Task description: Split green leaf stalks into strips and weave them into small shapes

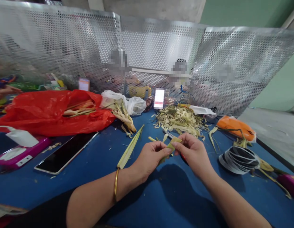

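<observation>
Between my two hands is a small folded strip of pale green plant leaf (pixel 174 143), which looks like corn husk or palm leaf. My left hand (pixel 153 156) pinches its lower left side between thumb and fingers. On the upper right side, my right hand (pixel 190 150) grips it the same way. Partly hidden behind my hands lie scissors (pixel 169 134) with a bit of red handle showing. A long folded leaf strip (pixel 131 148) rests on the blue table left of my left hand. Beyond my hands is a heap of shredded leaf pieces (pixel 181 118).
A red plastic bag (pixel 54 114) with leaf strips spreads at the left. Nearer are a phone (pixel 67 153) and a purple power strip (pixel 24 155). To the right stand a wire spool (pixel 238 160) and an orange bag (pixel 235 126). A perforated metal screen (pixel 156 41) closes the back.
</observation>
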`<state>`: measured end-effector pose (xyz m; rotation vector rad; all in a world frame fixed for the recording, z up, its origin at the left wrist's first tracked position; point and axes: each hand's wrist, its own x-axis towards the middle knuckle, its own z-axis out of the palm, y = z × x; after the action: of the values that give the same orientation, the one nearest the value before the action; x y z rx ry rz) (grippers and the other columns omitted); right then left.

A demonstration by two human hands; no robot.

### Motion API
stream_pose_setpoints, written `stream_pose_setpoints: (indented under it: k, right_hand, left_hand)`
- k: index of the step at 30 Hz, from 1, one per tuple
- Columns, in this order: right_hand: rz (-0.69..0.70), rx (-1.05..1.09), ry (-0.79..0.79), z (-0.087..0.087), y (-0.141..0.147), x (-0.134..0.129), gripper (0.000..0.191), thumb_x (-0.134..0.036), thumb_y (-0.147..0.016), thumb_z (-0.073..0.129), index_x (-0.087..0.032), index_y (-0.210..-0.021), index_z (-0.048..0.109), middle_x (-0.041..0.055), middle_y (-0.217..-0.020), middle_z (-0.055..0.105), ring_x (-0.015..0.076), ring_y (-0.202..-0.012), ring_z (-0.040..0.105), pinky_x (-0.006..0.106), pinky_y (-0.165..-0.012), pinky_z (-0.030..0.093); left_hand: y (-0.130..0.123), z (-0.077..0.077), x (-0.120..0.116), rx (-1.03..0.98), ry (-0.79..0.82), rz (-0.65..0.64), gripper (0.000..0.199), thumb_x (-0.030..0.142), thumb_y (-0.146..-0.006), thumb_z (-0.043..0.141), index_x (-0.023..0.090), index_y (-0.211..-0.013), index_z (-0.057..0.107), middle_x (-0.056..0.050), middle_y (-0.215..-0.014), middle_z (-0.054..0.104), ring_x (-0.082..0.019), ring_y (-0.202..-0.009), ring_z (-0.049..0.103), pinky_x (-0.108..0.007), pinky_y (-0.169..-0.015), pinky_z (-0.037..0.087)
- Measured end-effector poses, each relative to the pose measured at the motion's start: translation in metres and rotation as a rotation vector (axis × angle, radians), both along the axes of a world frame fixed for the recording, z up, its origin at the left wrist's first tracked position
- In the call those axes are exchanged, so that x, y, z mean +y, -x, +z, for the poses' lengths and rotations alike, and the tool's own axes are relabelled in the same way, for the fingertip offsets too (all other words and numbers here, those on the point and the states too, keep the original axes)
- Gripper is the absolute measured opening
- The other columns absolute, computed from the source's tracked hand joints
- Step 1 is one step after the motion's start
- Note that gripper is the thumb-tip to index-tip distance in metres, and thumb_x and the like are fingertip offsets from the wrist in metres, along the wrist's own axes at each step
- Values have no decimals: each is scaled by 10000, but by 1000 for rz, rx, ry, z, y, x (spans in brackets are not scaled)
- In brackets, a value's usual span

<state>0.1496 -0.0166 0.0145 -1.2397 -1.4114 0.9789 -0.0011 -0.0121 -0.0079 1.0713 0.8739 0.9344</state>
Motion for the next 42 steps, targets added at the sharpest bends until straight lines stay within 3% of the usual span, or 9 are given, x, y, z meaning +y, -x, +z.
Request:
stream_pose_setpoints:
  k: [6,12,20,26,28,30,33,37,42]
  right_hand:
    - [-50,-136,-86,-7,0,0,187,-315,-768,639,-191,-684,526,-46,-509,534,98,-472,467,215,-458,344]
    - [-33,-96,-106,-6,-8,3,159,-314,-789,615,-172,-715,614,-34,-547,537,106,-487,483,223,-466,377]
    - [-370,-305,-481,12,-14,-8,100,-227,-826,619,-182,-742,650,-34,-578,577,106,-523,516,226,-511,404]
    - [-606,-373,-938,13,-22,-14,87,-137,-805,654,-208,-852,675,4,-736,655,147,-671,614,280,-641,489]
    - [-497,-547,-1081,14,-22,-18,178,-90,-784,651,-227,-894,679,13,-804,683,152,-718,635,276,-665,500]
    - [-286,-768,-1177,12,-19,-22,227,-70,-791,618,-246,-921,680,10,-819,703,140,-715,643,273,-686,494]
    - [-41,-1006,-1213,5,-12,-22,232,-92,-836,573,-277,-924,682,0,-827,727,132,-732,654,297,-772,471]
    - [45,-1072,-1069,-4,-7,-13,237,-127,-877,550,-293,-982,683,15,-934,730,152,-837,650,331,-831,435]
    - [52,-889,-927,-5,-4,-7,146,-185,-889,565,-248,-902,696,29,-858,709,165,-785,619,328,-739,427]
  left_hand:
    - [0,-1,1,113,-56,0,309,429,-699,691,155,-638,560,52,-545,487,-75,-508,386,-221,-509,293]
    - [0,-1,2,168,-69,-42,292,393,-641,740,161,-631,563,61,-552,487,-72,-512,392,-214,-506,292]
    - [2,5,6,182,-112,-92,253,379,-739,667,152,-646,609,-8,-581,610,-91,-518,503,-225,-552,403]
    - [2,2,8,164,-69,179,299,435,-763,648,161,-881,626,-52,-834,671,-121,-643,615,-220,-548,437]
    - [3,5,5,86,33,127,396,539,-789,581,144,-808,615,-54,-750,653,-123,-589,604,-231,-536,440]
    - [4,8,2,-42,102,-10,494,624,-777,542,136,-732,608,-45,-658,626,-128,-562,592,-252,-563,455]
    - [7,12,0,-166,102,-113,457,594,-705,653,140,-688,611,-15,-631,604,-125,-597,581,-258,-608,454]
    - [9,11,5,-79,63,-14,336,454,-650,748,136,-662,640,7,-613,590,-96,-582,527,-229,-583,405]
    - [7,9,9,-13,14,112,283,407,-644,749,145,-614,646,13,-571,581,-93,-537,493,-234,-551,384]
